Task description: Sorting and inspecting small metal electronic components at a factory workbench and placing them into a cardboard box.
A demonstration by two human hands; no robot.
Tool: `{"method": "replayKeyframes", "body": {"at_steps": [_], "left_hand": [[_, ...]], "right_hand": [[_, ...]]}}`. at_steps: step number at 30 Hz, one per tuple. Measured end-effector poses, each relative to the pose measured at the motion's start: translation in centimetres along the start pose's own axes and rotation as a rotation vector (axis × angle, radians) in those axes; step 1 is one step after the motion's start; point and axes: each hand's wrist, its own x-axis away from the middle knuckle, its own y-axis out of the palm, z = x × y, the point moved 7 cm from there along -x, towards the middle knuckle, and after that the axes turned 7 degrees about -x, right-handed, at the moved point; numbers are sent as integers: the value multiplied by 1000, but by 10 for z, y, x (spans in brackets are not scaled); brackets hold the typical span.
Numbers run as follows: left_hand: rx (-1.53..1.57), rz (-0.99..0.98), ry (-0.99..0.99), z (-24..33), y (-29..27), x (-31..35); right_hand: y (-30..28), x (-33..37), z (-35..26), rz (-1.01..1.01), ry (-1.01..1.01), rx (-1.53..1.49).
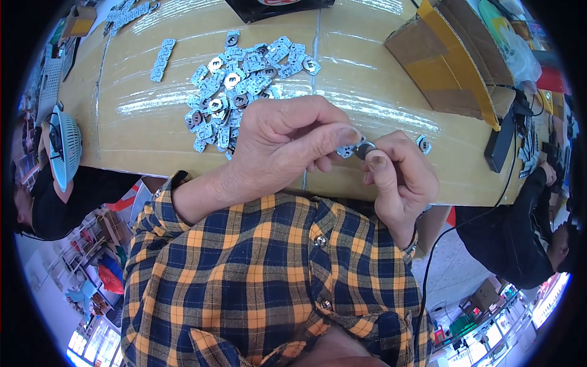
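The glossy tan table (131, 125) stands over pale floor (452, 275), with what look like bright windows (101, 342) beyond.

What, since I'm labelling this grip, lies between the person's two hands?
In the head view, a small circuit board and a round grey disc lie between the left hand and the right hand.

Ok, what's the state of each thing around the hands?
Left hand: pinching a small board
Right hand: pinching a dark disc
Board pile: loosely heaped
Board strip: lying flat, apart from the pile
Lone board: lying right of the right hand
Cardboard box: open
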Motion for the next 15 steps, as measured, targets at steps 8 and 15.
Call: {"method": "replayKeyframes", "body": {"at_steps": [8,15], "left_hand": [[23,81,-45,-4,-1,0],[44,55,-23,-3,1,-1]], "right_hand": [[2,2,6,118,111,-104],[4,2,12,114,227,-225]]}}
